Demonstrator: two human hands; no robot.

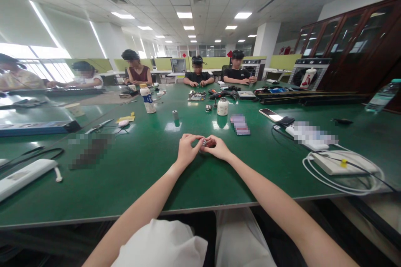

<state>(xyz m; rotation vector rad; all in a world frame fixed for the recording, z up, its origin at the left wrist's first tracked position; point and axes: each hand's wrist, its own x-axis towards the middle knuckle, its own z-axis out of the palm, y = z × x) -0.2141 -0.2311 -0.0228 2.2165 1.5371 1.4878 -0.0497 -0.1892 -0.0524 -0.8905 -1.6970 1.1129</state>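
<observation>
Both my hands meet over the green table (150, 175), straight ahead of me. My left hand (187, 149) and my right hand (217, 147) are closed in pinches around one small silvery object (204, 142) held between their fingertips. The object is too small to name. Both forearms stretch out from the near table edge, and the hands rest on or just above the tabletop.
Beyond my hands stand a small grey cylinder (175, 114), a white jar (222, 107) and a white bottle (148, 98). A phone (271, 114) and a white power strip with coiled cable (341, 164) lie right. Another power strip (25, 175) lies left. Several people sit at the far side.
</observation>
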